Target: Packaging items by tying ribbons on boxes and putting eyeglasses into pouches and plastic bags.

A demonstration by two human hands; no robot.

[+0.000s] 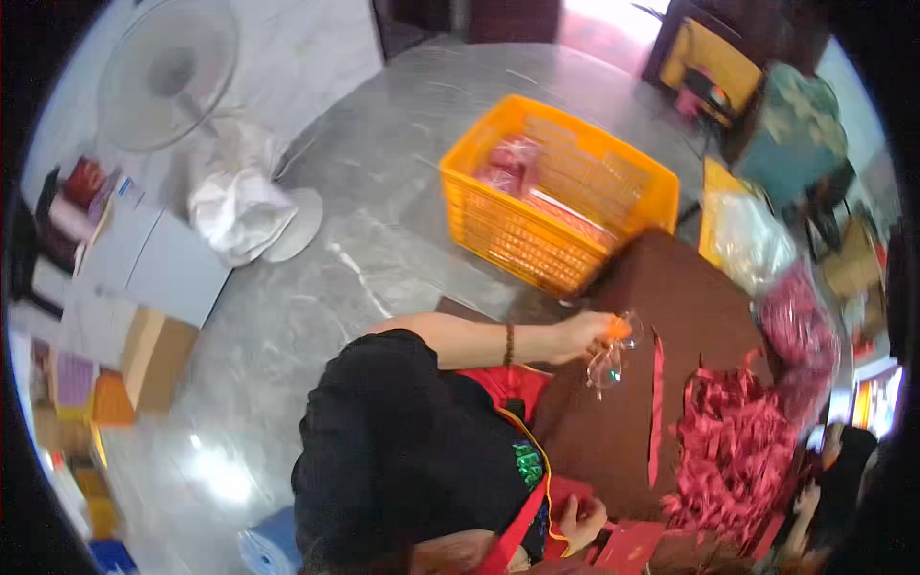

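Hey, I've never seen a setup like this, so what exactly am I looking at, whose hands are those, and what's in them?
There's no machine here, just a person's two bare hands. The single picture comes from a wide camera worn on the head, which is why edges bend and the corners go dark. The left hand grips a small orange thing, with what look like clear glasses beside it; blur hides the details. The right hand is lower down, near flat red pieces; I can't tell whether it holds anything. On the brown cloth lie one separate red strip and a tangled red pile. An orange crate stands beyond.
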